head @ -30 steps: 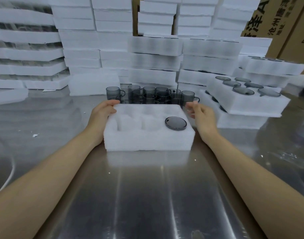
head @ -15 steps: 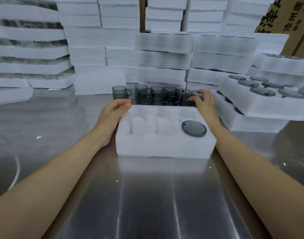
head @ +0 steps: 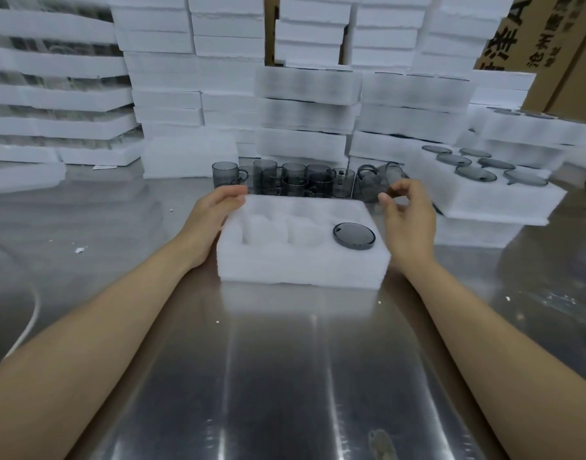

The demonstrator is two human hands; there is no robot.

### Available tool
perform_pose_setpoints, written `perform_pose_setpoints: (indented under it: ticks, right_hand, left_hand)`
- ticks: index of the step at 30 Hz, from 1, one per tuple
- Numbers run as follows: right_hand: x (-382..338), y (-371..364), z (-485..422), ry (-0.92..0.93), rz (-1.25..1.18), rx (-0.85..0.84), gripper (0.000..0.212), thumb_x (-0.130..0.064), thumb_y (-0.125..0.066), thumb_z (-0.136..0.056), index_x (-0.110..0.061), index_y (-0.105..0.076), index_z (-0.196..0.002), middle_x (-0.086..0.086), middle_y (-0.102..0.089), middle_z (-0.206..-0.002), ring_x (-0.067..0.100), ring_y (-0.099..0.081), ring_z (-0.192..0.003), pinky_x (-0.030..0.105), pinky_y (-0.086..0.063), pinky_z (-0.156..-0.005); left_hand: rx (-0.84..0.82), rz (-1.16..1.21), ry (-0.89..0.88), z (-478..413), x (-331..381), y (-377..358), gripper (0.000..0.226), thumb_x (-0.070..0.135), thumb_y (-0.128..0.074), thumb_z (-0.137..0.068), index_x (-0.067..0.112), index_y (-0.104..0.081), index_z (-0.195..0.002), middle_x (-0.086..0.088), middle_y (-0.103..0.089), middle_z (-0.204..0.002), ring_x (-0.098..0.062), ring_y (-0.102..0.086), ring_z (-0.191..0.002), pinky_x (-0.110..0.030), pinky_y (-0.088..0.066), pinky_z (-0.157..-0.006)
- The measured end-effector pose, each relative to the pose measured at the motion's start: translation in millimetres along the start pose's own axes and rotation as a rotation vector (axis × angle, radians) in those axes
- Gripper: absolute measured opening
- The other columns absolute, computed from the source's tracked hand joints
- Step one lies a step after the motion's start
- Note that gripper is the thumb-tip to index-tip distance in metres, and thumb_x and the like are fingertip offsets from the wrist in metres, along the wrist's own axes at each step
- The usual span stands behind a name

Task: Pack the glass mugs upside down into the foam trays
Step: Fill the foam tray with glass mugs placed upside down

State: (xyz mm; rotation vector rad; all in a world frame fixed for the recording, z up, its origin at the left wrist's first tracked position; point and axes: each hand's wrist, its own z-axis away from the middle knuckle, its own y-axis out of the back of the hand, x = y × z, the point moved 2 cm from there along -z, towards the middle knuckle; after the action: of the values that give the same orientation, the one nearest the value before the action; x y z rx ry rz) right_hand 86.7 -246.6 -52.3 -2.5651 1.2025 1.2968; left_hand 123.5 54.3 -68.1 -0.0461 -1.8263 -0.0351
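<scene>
A white foam tray point(head: 301, 270) lies on the steel table in front of me. One grey glass mug point(head: 354, 236) sits upside down in its front right pocket; the other pockets hold nothing. My left hand point(head: 215, 210) grips the tray's back left corner. Several upright grey mugs point(head: 285, 179) stand in a cluster just behind the tray. At the cluster's right end my right hand point(head: 406, 220) pinches a tilted mug point(head: 386, 177) between thumb and fingers, just past the tray's back right corner.
A filled foam tray point(head: 490, 202) with upside-down mugs point(head: 476, 172) rests on another tray at the right. Tall stacks of foam trays point(head: 192, 78) wall off the back. Cardboard boxes point(head: 557, 44) stand at the top right. The steel table point(head: 285, 376) stretches toward me.
My right hand left the tray's right side, reached into the mug cluster and now holds one mug tilted. My left hand stayed on the tray's corner.
</scene>
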Motion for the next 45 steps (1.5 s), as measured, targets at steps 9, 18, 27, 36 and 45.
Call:
perform_pose_setpoints:
  ticks: [9,18,27,36,45]
  right_hand:
    - [-75.0,7.4,15.2,0.351,0.078,-0.089,0.019,-0.035,-0.067,-0.086,-0.024,-0.072,-0.1,-0.009,-0.066,-0.082,0.005,-0.05,-0.077,0.022,-0.043,-0.069]
    - [-97.0,-3.2,39.5,0.784,0.205,0.025,0.022,-0.032,-0.076,-0.078,-0.013,-0.078,-0.089,-0.005,-0.064,-0.06,0.025,-0.05,-0.061,0.03,-0.037,-0.059]
    - [-107.8,-17.3,55.7,0.832,0.228,-0.172,0.02,-0.03,-0.077,-0.076,-0.012,-0.076,-0.082,-0.003,-0.059,-0.06,0.023,-0.048,-0.063,0.025,-0.037,-0.052]
    - [-105.6,-8.0,46.7,0.726,0.139,-0.436,0.014,-0.01,-0.064,-0.089,-0.007,-0.074,-0.098,0.004,-0.061,-0.072,0.025,-0.054,-0.072,0.042,-0.051,-0.062]
    - [-109.3,-19.5,58.8,0.608,0.154,-0.386,0.018,-0.012,-0.061,-0.092,-0.002,-0.074,-0.097,0.014,-0.063,-0.079,0.034,-0.058,-0.069,0.046,-0.051,-0.06]
  left_hand:
    - [-0.01,-0.135,-0.026,2.6,-3.7,-7.0,0.037,0.003,-0.039,-0.093,0.032,-0.06,-0.102,0.009,-0.06,-0.103,0.0,-0.059,-0.086,-0.009,-0.045,-0.065]
    - [-0.054,-0.135,-0.029,0.7,-7.4,-4.3,0.034,0.008,-0.041,-0.091,0.033,-0.061,-0.102,0.003,-0.06,-0.11,-0.012,-0.057,-0.096,-0.024,-0.044,-0.078]
    - [-0.047,-0.149,-0.016,1.7,-5.3,-6.1,0.03,0.019,-0.046,-0.08,0.033,-0.062,-0.101,-0.001,-0.059,-0.116,-0.016,-0.055,-0.104,-0.031,-0.042,-0.09]
    - [-0.056,-0.145,-0.022,1.0,-7.7,-4.9,0.031,0.012,-0.044,-0.088,0.033,-0.063,-0.101,0.007,-0.06,-0.108,-0.013,-0.056,-0.098,-0.024,-0.044,-0.082]
    - [-0.042,-0.151,-0.026,0.8,-6.8,-5.8,0.034,0.007,-0.042,-0.091,0.033,-0.062,-0.101,0.007,-0.06,-0.109,-0.01,-0.056,-0.097,-0.023,-0.043,-0.081]
